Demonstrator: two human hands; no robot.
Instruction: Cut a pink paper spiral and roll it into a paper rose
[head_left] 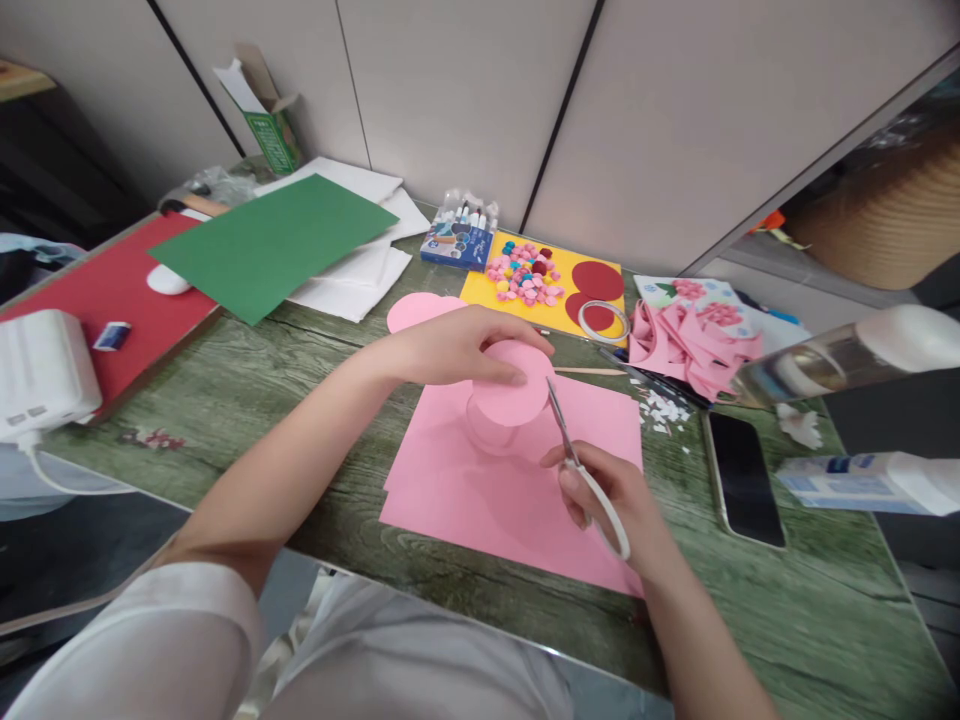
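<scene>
My left hand [469, 345] pinches a pink paper circle [516, 395] between thumb and fingers, held above the table. In my right hand [611, 490] is a pair of scissors [568, 440] with white handles, its blades at the circle's right edge. A curled strip of pink paper [491, 430] hangs just below the circle. Pink paper sheets [495, 510] lie stacked beneath both hands. More pink circles [416, 310] rest behind my left wrist, partly hidden by it.
Behind stands a yellow sheet [480, 290] bearing pompoms [525, 275], red circles [598, 278] and a tape roll [604, 320]. Pink scraps [694, 345], a phone [745, 480] and bottles [855, 350] are right. Green paper [277, 245] and a white charger [49, 375] lie left.
</scene>
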